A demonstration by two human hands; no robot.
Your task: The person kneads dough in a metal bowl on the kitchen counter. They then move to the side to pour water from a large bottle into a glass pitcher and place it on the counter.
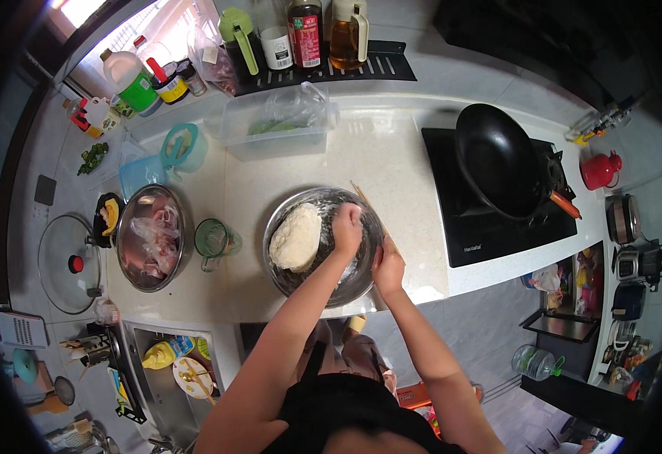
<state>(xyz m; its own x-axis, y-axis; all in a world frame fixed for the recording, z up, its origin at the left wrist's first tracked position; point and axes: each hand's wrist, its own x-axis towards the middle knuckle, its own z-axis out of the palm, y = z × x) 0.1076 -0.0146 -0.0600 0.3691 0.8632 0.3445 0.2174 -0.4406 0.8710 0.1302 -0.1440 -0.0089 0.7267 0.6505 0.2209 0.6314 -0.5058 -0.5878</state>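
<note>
A stainless steel mixing bowl sits on the counter in front of me. A pale, rough lump of dough fills its left side, and flour and dough scraps smear the inner wall. Inside the bowl, to the right of the dough, is my left hand with curled fingers, slightly blurred; whether scraps are in it is hidden. My right hand grips the bowl's right rim from outside. A pair of long chopsticks lies along that rim, the lower ends close to my right hand.
Left of the bowl stand a green glass mug and a steel basin with bagged meat. Behind are a clear plastic bin and a teal-lidded jug. A black wok tilts on the gas cooktop at right. A sink lies lower left.
</note>
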